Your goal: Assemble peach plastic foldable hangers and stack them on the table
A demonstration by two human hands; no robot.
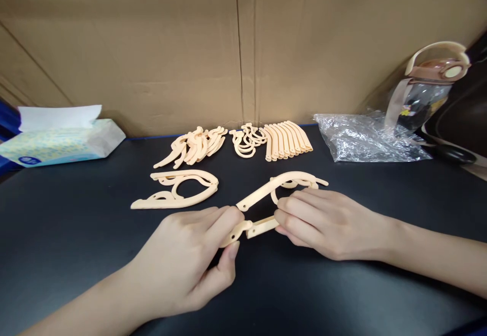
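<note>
Cream plastic parts cover much of the black surface. Left hand pinches a small cream curved plastic piece w/ a round hole betw. thumb & forefinger, those fingers only the piece's thickness apart. Its tip is at the end of a straight cream plastic channel arm; touching or just beside, can't tell. Right hand has its fingers drawn in round that arm, no gap showing; fingertips mostly hidden. Just above is a long curved cream plastic arm, a thin ring-like hook behind; whether the fingers grip these too, can't tell. All this is front & centre, slightly R.

Prob. R steadies while L does fine positioning; holed ends are left uncovered, presumably to stay in sight. Loose parts look sorted by kind for easy reach: a jumble of curved cream plastic pieces, a cluster of cream plastic hooks, a neat row of cream plastic arms.

Both held arms run approx. L–R, holed ends pointing L & a bit twd the wearer. The folded cream plastic hanger also lies lengthwise L–R, bend pointing R.
</note>
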